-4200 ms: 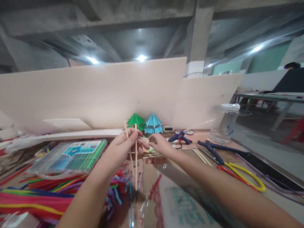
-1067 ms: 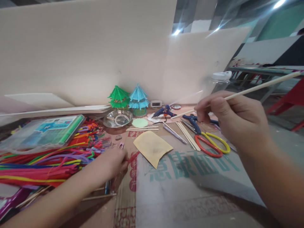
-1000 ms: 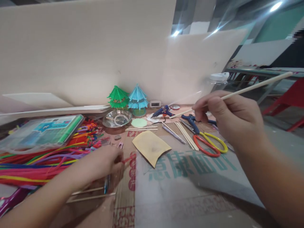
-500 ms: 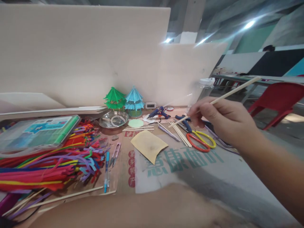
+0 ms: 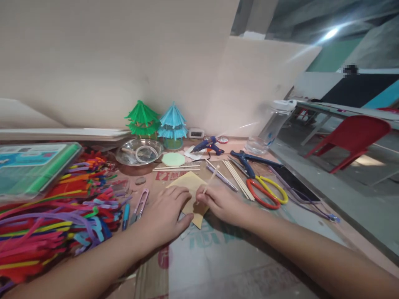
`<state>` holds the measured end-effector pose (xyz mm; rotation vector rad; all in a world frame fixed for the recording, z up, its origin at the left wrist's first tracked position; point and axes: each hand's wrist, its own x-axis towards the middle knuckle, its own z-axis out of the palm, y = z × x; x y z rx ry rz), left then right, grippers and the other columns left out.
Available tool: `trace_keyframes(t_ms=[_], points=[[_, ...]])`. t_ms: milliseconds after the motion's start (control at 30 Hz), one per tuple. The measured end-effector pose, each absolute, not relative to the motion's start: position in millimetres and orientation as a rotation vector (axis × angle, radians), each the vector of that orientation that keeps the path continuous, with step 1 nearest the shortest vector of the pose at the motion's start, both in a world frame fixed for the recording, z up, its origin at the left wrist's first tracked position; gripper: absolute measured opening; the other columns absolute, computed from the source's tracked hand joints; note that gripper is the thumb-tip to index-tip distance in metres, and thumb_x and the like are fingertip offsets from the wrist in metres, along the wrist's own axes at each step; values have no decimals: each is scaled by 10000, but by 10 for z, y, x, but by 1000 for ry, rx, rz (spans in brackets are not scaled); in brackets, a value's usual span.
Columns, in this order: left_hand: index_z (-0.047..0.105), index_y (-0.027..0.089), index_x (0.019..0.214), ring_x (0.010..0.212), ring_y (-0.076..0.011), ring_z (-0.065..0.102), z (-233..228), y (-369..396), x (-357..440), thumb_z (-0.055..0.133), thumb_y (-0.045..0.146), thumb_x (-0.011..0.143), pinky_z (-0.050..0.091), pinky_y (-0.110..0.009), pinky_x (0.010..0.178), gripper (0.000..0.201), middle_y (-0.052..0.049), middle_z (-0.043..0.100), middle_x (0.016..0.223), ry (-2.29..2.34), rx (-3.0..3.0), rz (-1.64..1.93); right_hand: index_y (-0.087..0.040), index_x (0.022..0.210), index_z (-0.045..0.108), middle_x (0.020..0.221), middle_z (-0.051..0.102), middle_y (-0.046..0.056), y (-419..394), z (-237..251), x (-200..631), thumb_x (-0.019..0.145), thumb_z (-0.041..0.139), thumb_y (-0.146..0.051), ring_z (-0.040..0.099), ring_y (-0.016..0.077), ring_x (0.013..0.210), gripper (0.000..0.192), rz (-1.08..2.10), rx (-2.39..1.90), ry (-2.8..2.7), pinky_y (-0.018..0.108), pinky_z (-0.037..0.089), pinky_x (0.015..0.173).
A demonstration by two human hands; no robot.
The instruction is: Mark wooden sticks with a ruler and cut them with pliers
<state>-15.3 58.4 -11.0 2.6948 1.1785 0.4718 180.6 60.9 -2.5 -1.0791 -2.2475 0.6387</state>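
A: Hands at centre foreground. What does each do?

B: Left hand [image 5: 166, 214] lies flat, fingers spread and extended, pressing on a tan sheet of sandpaper [image 5: 190, 195] that rests on the printed cardboard mat [image 5: 224, 265]. Right hand [image 5: 220, 203] touches the same sheet at its right edge, fingers pinched around the lower end of a thin wooden stick [image 5: 209, 180], which slants up and away from the hand, its low tip at the sandpaper.

A: Objects just left of the hands?

B: Small thread snips [image 5: 140, 203] and a blue pen [image 5: 125, 211], lying beside a heap of coloured pipe cleaners [image 5: 56, 216]. A clear plastic case with a green edge [image 5: 34, 168] sits at the heap's far left.

A: And to the right?

B: Scissors with red and yellow handles [image 5: 264, 191], near a row of loose wooden sticks [image 5: 238, 182]; blue-handled pliers [image 5: 246, 160] lie just behind.

A: Farther back?

B: A metal dish [image 5: 139, 151], a pale green disc [image 5: 173, 159], a blue glue gun [image 5: 207, 144], and a clear jar with white lid [image 5: 274, 126]. Against the beige partition board [image 5: 124, 62] stand two paper models, one green [image 5: 141, 120], one blue [image 5: 172, 122]. A red chair [image 5: 352, 137] stands well apart at right.
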Motion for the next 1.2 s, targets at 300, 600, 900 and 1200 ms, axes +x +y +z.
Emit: trace_keyframes(t_ms=[300, 600, 900, 1200], points=[[614, 159, 1113, 1147, -310, 560, -111, 630, -126, 556, 310, 829, 449, -507, 971, 326, -135, 632, 1227, 1197, 2672, 422, -208, 795, 556, 762, 667, 60, 697, -130, 1892, 939, 346, -208, 612, 182, 719, 254, 418, -1011, -2344, 298, 477, 682], [599, 141, 1145, 1164, -315, 539, -119, 615, -129, 535, 310, 846, 432, -508, 979, 350, -137, 612, 1251, 1208, 2688, 350, -201, 805, 544, 764, 678, 63, 639, -151, 1913, 954, 330, -202, 634, 178, 718, 261, 424, -993, -2352, 296, 493, 693], [596, 152, 1142, 1153, -313, 548, -122, 619, -121, 540, 314, 839, 435, -501, 971, 349, -136, 617, 1246, 1216, 2707, 367, -202, 797, 534, 765, 676, 84, 659, -184, 1901, 952, 316, -216, 631, 194, 711, 268, 339, -981, -2343, 310, 493, 671], [616, 152, 1115, 1163, -314, 551, -94, 632, -139, 589, 312, 815, 436, -511, 993, 341, -136, 630, 1220, 1204, 2576, 457, -213, 720, 524, 638, 603, 29, 674, -83, 1886, 934, 439, -419, 551, 162, 602, 309, 933, -1049, -1788, 285, 448, 598]])
